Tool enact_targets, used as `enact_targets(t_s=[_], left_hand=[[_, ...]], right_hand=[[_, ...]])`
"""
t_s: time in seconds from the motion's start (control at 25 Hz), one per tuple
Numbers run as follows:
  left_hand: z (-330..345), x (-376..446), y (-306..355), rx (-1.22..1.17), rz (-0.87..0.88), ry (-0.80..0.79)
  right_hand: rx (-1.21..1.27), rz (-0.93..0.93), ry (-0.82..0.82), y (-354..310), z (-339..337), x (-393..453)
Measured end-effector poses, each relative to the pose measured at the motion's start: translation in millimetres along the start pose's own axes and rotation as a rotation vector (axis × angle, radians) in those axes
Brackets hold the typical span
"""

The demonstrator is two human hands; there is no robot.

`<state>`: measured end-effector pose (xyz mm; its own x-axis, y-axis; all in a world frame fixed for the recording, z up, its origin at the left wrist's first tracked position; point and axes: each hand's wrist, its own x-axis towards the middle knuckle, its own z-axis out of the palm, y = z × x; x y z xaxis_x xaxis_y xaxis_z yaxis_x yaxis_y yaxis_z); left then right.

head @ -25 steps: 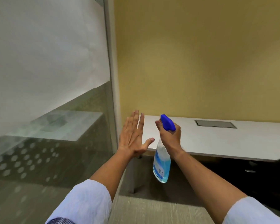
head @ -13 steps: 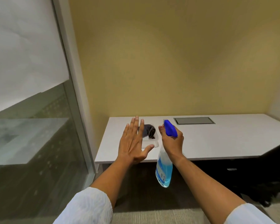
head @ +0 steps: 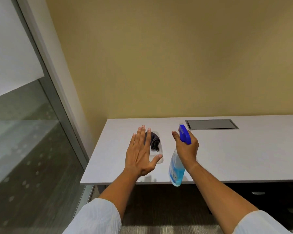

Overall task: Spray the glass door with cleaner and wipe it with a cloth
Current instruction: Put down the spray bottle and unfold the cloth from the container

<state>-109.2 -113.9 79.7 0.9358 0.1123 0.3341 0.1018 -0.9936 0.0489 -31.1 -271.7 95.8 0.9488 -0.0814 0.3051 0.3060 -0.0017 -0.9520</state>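
Dark cloth (head: 154, 141) sits in clear tray (head: 159, 150) on white desk (head: 227, 154), L hand (head: 141, 153) flat, empty, partly covering it. R hand (head: 186, 149) grips spray bottle (head: 176, 169). Glass door (head: 29, 135) now far left; view's swung right vs. earlier.

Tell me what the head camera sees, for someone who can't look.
The right hand holds a blue spray bottle while the open left hand hovers over a dark cloth on a white desk. A glass door stands left.

Right hand (head: 187, 150) grips spray bottle (head: 176, 169); left hand (head: 140, 154) hovers flat above dark cloth (head: 155, 141) on desk (head: 227, 157).
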Motion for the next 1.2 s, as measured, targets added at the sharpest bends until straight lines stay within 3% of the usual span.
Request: enact_targets(t_s=[0.6, 1.2], left_hand=[[112.3, 133.3, -49.8, -0.101, 0.039, -0.123], [144.2, 140.3, -59.7, -0.071, -0.058, -0.136]], right_hand=[[-0.006, 0.125, 0.121, 96.3, 76.0, 119.3], [0.029, 0.215, -0.002, 149.7, 84.9, 144.5]])
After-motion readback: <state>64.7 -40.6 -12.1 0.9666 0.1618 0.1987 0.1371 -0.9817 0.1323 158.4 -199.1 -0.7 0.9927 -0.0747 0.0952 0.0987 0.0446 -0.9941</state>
